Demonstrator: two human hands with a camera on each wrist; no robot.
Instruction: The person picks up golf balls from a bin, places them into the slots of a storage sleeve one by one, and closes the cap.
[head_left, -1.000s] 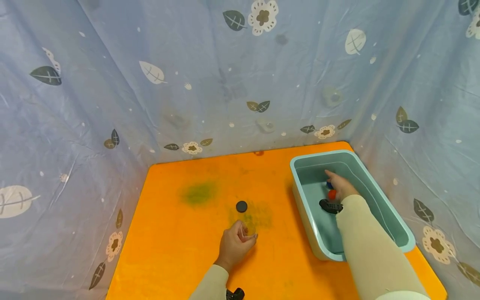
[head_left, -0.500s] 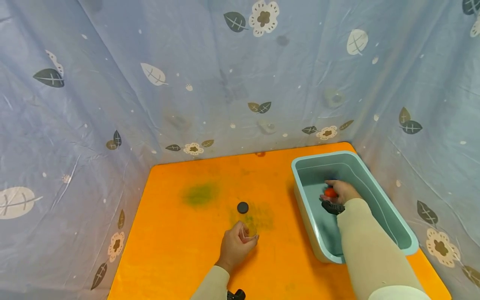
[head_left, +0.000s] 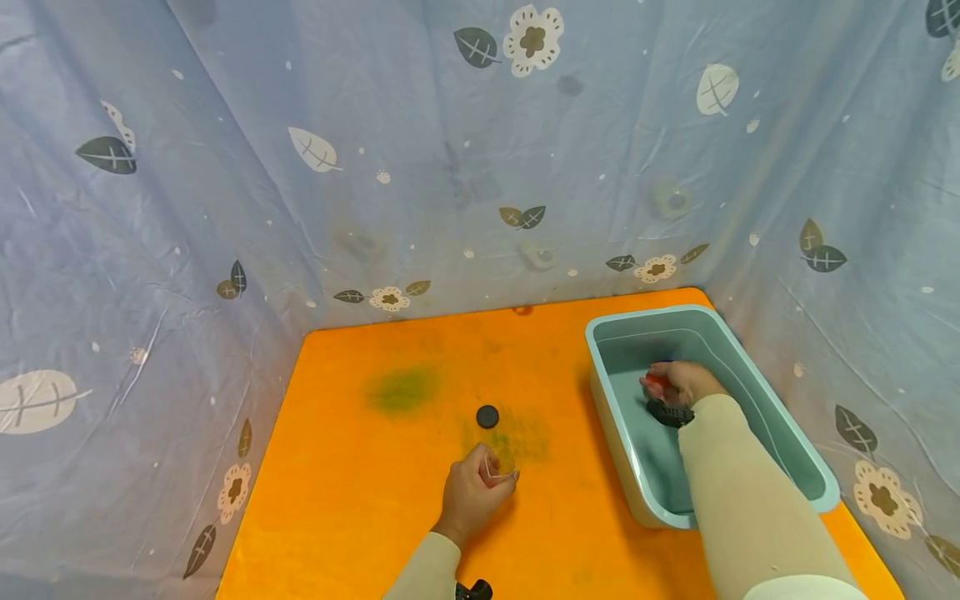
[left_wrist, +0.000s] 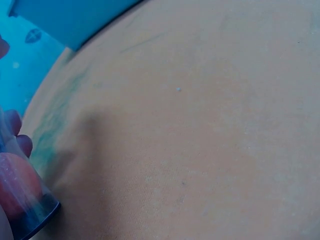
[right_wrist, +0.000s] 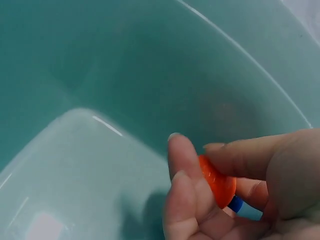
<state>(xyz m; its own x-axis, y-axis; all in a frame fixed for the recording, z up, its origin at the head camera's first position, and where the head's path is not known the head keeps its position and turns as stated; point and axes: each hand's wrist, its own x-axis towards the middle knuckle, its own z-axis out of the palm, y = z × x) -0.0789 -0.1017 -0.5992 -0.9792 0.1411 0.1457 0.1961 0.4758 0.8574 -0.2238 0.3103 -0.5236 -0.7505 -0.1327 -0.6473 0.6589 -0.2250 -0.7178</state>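
Over the orange table, my left hand grips a small clear plastic cup. In the left wrist view something pinkish shows through the cup's wall. A flat black disc lies just beyond this hand. My right hand reaches down into the pale blue-green tub on the right. Between its thumb and fingers it pinches a small round orange-red object, partly covered by the fingers. A bit of a dark blue object shows behind the orange one in the right wrist view.
The orange tabletop bears a green smudge at the left. Patterned blue-grey curtains enclose its back and both sides. The tub's raised rim surrounds my right hand, and the tub stands near the right curtain.
My right hand has drawn slightly back inside the tub, and its fingers have closed around the orange-red object. The left hand keeps holding the cup in place.
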